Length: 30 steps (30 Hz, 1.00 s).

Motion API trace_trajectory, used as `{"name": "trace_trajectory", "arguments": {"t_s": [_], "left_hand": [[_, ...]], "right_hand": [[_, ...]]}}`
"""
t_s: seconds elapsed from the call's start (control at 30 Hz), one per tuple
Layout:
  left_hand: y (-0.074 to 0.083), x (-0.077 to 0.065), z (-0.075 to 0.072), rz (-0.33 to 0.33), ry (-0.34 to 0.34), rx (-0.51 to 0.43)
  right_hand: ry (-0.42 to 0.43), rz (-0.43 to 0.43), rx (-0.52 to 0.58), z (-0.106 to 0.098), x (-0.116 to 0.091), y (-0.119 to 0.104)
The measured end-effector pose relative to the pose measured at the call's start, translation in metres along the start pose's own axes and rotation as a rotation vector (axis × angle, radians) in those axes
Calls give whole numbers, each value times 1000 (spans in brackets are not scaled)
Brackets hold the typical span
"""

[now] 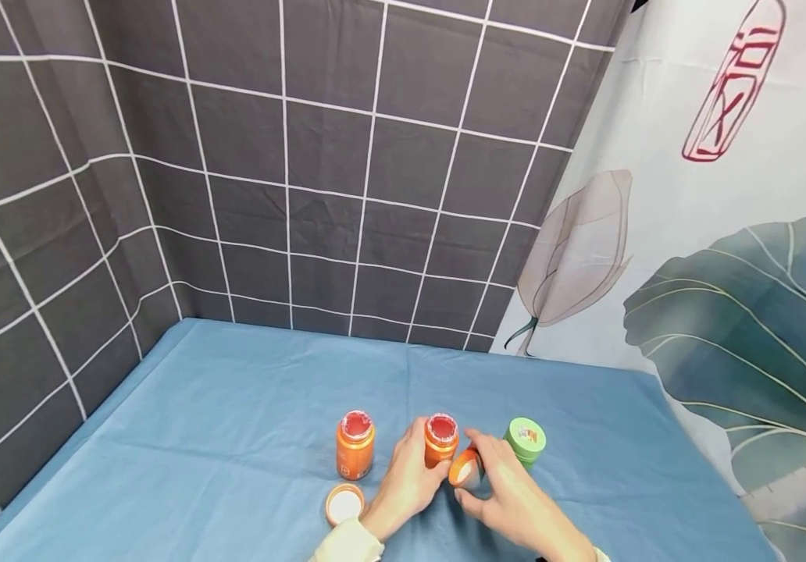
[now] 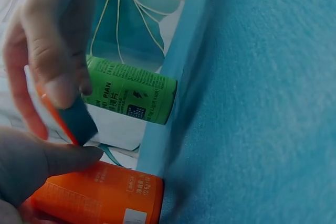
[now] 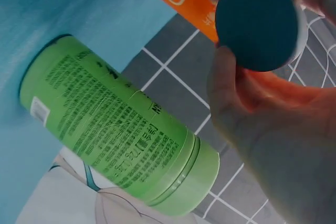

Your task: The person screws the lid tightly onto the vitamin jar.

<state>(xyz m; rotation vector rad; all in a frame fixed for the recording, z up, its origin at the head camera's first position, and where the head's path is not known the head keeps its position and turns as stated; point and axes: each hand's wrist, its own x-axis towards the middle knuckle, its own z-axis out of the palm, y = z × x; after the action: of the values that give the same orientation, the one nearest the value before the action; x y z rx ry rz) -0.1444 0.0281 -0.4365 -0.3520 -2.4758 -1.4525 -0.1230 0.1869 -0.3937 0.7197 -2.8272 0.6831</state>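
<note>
My left hand (image 1: pixel 401 482) grips an open orange bottle (image 1: pixel 438 456), fingers behind it and thumb in front; it stands upright with its red-looking mouth facing up. Close at its right, my right hand (image 1: pixel 513 493) pinches a round lid (image 1: pixel 465 471) between thumb and fingers, tilted so its pale inside faces the head camera. In the right wrist view the lid's outer face (image 3: pixel 257 24) is a dark, shadowed disc. The lid is apart from the bottle mouth, beside the body. Left of my left hand stands a second open orange bottle (image 1: pixel 355 457).
An orange-rimmed lid (image 1: pixel 344 505) lies inside-up on the blue cloth (image 1: pixel 248 437), by my left wrist. A capped green bottle (image 1: pixel 526 439) stands upright just beyond my right hand. Behind the table hang a dark gridded curtain (image 1: pixel 326 148) and a white printed cloth (image 1: pixel 656 179).
</note>
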Motion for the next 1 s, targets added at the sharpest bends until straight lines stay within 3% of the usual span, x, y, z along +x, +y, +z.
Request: {"name": "trace_trajectory", "arguments": {"t_s": [0.13, 0.3, 0.5, 0.67, 0.77, 1.0], "left_hand": [[0, -1, 2, 24, 19, -1], [-2, -1, 2, 38, 38, 0], [-3, -2, 2, 31, 30, 2], [-6, -3, 4, 66, 61, 36], [-8, -4, 5, 79, 81, 63], [-10, -3, 6, 74, 104, 90]], "right_hand": [[60, 39, 1, 0, 7, -2], [148, 34, 106, 2, 16, -4], [243, -46, 127, 9, 25, -1], [330, -139, 161, 21, 31, 6], [345, -178, 184, 28, 33, 8], [345, -173, 176, 35, 33, 8]]}}
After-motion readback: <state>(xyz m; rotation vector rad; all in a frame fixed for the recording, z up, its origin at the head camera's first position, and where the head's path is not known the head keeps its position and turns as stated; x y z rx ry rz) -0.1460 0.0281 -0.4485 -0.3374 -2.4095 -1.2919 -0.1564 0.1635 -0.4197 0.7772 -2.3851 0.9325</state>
